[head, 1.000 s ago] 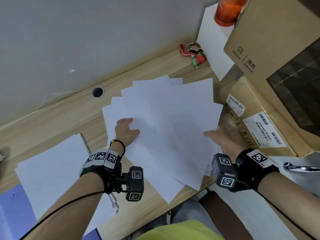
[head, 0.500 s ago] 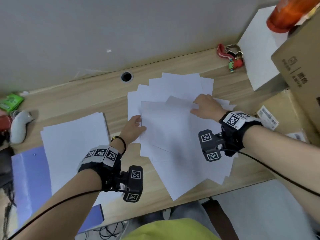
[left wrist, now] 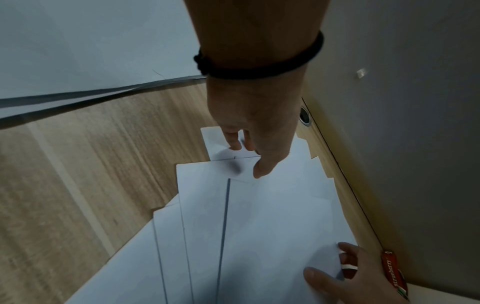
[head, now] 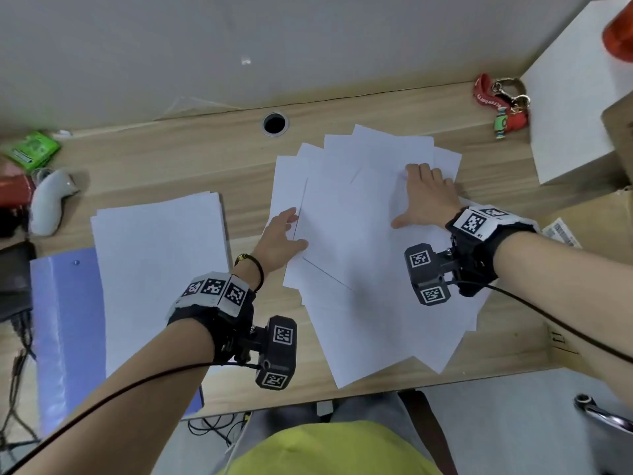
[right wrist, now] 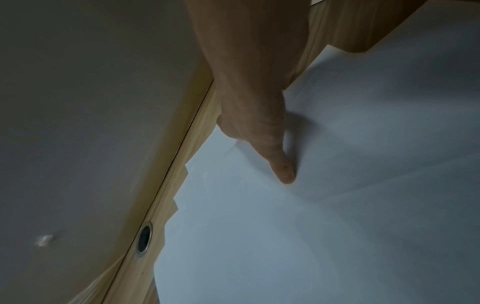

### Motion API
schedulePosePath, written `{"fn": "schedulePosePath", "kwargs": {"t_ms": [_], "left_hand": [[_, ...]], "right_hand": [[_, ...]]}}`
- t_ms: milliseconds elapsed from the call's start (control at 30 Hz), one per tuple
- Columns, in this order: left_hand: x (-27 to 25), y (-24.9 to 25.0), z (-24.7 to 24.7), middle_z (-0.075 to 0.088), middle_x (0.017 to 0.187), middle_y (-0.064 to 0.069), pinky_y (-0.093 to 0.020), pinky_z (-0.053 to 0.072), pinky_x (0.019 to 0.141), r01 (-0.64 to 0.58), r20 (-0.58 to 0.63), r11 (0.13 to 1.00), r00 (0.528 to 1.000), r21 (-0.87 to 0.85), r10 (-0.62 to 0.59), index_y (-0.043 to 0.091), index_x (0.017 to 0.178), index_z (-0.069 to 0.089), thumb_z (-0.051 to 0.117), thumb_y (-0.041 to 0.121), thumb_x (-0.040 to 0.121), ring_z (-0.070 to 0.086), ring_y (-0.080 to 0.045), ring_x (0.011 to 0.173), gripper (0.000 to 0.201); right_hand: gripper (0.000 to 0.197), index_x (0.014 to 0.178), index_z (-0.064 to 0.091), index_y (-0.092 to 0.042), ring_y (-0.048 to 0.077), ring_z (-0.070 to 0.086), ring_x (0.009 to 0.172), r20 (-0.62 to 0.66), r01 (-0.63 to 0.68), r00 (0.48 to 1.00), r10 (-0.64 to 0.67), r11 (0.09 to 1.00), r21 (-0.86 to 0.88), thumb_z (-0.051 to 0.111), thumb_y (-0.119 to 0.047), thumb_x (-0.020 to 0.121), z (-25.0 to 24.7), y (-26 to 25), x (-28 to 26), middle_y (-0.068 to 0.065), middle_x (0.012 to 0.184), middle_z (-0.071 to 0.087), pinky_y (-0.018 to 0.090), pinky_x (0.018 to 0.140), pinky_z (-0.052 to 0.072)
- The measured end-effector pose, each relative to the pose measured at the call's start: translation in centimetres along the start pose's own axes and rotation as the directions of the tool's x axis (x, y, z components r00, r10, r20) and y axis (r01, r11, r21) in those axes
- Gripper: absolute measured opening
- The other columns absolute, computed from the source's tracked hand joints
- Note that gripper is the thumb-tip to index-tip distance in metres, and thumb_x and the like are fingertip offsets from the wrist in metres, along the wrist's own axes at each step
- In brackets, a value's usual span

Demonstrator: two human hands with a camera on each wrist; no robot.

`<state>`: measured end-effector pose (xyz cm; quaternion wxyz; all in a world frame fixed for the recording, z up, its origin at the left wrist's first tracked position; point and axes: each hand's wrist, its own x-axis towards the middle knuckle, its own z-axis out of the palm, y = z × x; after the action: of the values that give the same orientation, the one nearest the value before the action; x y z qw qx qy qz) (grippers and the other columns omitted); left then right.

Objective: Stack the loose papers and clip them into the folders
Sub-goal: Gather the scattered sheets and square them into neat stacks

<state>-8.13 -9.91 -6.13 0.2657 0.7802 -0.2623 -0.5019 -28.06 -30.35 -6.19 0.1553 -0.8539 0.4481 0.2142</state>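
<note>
On the desk (head: 212, 159), fanned white papers (head: 359, 255), both hands' fingers (head: 424, 173) flat, released.

My right hand (head: 426, 197) has left the near right edge of the loose papers (head: 370, 255) and now lies flat on their far right part, fingers spread toward the wall; my left hand (head: 281, 234) has slid off the top of the sheets to their left edge, fingers at the margin; the fan of papers is drawn tighter, far corners bunched closer; their near corner overhangs the table (head: 205, 159) edge less.
</note>
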Motion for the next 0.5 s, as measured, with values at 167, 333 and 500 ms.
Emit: {"fn": "schedulePosePath", "kwargs": {"t_ms": [167,333,500], "left_hand": [[0.6,0.3,0.1,0.038,0.143,-0.002,-0.033,0.033,0.107,-0.022,0.004,0.997,1.000,0.071,0.021,0.018,0.146,0.033,0.065,0.015,0.086,0.034,-0.021,0.135,0.068],[0.4,0.7,1.0,0.032,0.143,-0.005,-0.050,0.031,0.110,0.022,-0.016,0.991,1.000,0.130,-0.020,0.021,0.141,0.036,0.066,0.029,0.077,0.027,-0.028,0.136,0.071],[0.3,0.1,0.8,0.035,0.142,-0.003,-0.032,0.033,0.107,0.005,-0.037,1.000,0.999,0.008,-0.005,0.018,0.148,0.026,0.064,0.013,0.087,0.033,-0.018,0.132,0.072]], "right_hand": [[0.071,0.126,0.043,-0.008,0.033,0.044,0.117,0.031,0.016,0.999,-0.017,1.000,0.022,0.075,-0.039,0.071,-0.7,-0.4,0.2,0.013,0.124,0.049,0.042,0.094,0.035],[0.052,0.120,0.051,-0.014,0.028,0.052,0.113,0.203,0.123,0.956,-0.211,0.919,0.374,0.075,-0.026,0.075,-1.0,-0.4,-0.5,0.006,0.120,0.058,0.035,0.090,0.045],[0.038,0.120,0.058,-0.014,0.023,0.055,0.111,0.240,0.063,0.950,-0.198,0.878,0.474,0.068,-0.019,0.083,-0.4,0.6,-2.4,0.003,0.118,0.061,0.031,0.092,0.045]]}}
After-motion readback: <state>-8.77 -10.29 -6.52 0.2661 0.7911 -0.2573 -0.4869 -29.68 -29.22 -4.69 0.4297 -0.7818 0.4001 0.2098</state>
